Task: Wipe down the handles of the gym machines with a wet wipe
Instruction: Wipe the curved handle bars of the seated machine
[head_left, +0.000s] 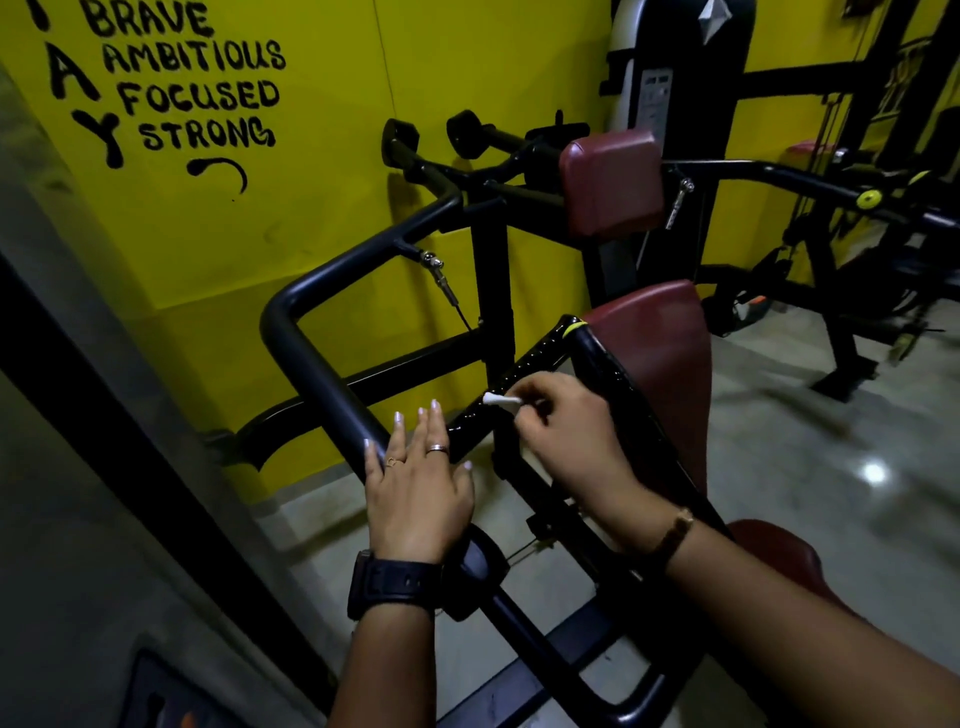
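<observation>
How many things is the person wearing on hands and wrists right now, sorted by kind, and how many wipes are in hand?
Rings: 2, both on the left hand, one at and one at
Watches: 1, black, on the left wrist
Bracelets: 1, on the right wrist
Wipes: 1, white, pinched in the right hand at
Total: 5

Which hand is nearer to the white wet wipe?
The right hand: its fingers pinch the wet wipe against the glossy black handle. The left hand lies flat on the matte bar, lower left of it.
</observation>
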